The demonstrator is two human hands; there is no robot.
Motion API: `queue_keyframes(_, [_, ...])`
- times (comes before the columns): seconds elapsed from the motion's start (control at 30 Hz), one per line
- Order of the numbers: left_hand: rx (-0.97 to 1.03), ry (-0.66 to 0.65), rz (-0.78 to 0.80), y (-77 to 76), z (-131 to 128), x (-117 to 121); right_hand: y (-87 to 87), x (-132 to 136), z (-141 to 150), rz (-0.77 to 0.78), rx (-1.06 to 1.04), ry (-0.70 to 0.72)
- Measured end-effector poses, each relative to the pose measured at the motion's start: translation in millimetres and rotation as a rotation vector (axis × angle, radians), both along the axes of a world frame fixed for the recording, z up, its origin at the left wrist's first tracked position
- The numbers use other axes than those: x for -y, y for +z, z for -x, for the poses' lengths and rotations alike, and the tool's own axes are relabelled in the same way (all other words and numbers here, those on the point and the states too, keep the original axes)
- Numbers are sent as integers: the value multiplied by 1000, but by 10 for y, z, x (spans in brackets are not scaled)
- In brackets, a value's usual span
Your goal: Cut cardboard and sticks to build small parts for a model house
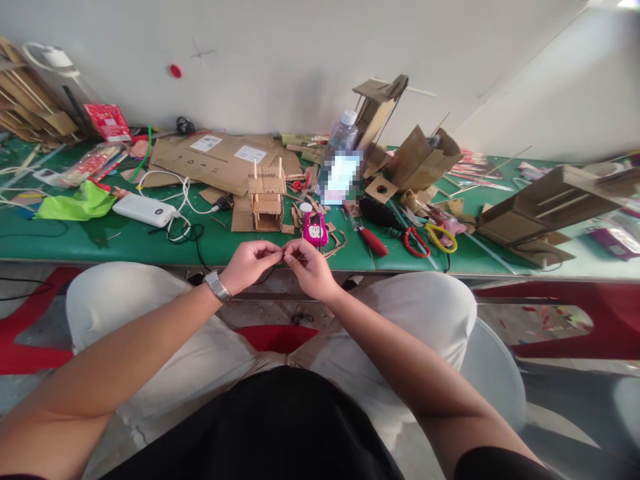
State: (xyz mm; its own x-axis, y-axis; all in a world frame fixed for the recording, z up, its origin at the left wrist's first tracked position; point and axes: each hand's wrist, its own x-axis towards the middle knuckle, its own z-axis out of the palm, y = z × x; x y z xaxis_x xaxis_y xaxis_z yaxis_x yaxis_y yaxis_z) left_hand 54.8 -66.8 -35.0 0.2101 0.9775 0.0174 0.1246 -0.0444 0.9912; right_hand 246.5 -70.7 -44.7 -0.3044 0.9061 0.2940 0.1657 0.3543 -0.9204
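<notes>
My left hand (251,265), with a metal watch (217,287) on its wrist, is closed in a pinch at the table's front edge. My right hand (311,269) pinches right against it, fingertips meeting. Whatever sits between the fingers is too small or hidden to name. Just beyond them stands a small cardboard model (267,212) with wooden sticks rising from its top. A magenta bottle (315,230) with a white cap and a cartoon face is behind my right hand. Curled cardboard strips (338,245) lie beside the bottle.
The green table (135,250) carries a white power bank (145,210) with cables, flat cardboard (220,167), a plastic bottle (345,133), a red-handled screwdriver (374,242), red-handled scissors (417,243), and yellow-handled scissors (442,238). A tall cardboard structure (537,207) stands at right.
</notes>
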Motion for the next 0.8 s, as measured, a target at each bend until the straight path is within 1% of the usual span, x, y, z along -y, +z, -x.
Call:
queue_keyframes(0.17, [-86, -42, -71, -51, 17, 1, -6, -2, 9, 60, -42, 8])
queue_keyframes(0.3, [-108, -46, -85, -33, 13, 10, -44, 2, 24, 108, -54, -11])
queue_keyframes(0.43, [-48, -39, -20, 9, 2, 18, -57, 2, 27, 116, -72, -26])
queue_keyframes(0.53, [13, -33, 54, 21, -5, 22, -53, -3, 15, 70, -67, -16])
queue_keyframes(0.7, [137, -32, 186, -27, -4, 15, -63, -13, -7, 13, -19, -53])
queue_keyframes(0.8, [158, -48, 182, -49, 2, 12, -50, -18, -17, -7, 3, -59])
